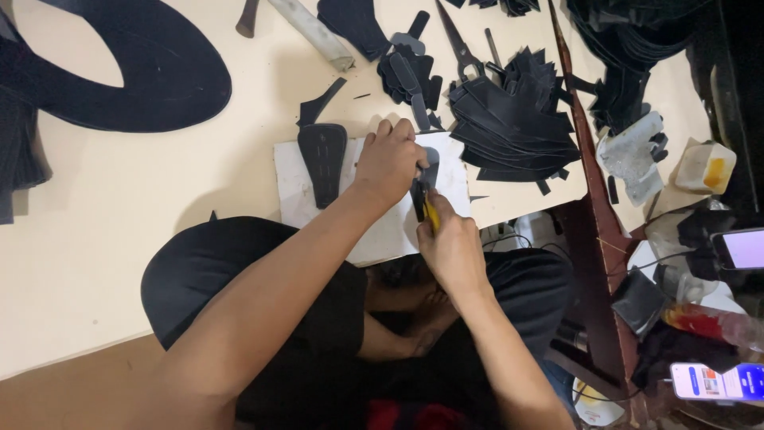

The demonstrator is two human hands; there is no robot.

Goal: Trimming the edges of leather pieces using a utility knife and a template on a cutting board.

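My left hand (387,162) presses down on a small dark leather piece (430,166) lying on a white cutting board (293,185). My right hand (450,241) grips a yellow-handled knife (430,213) whose blade meets that piece near its lower edge. To the left on the same board lies a dark stitched tongue-shaped piece (322,161), untouched. Both forearms reach up from the bottom of the view over my lap.
A stack of cut black pieces (513,123) sits right of the board, with scissors (459,41) and more scraps (407,73) behind. A large black sheet (151,72) lies far left. A rolled tool (312,30) is at the back. Phones (740,248) and bottles crowd the right.
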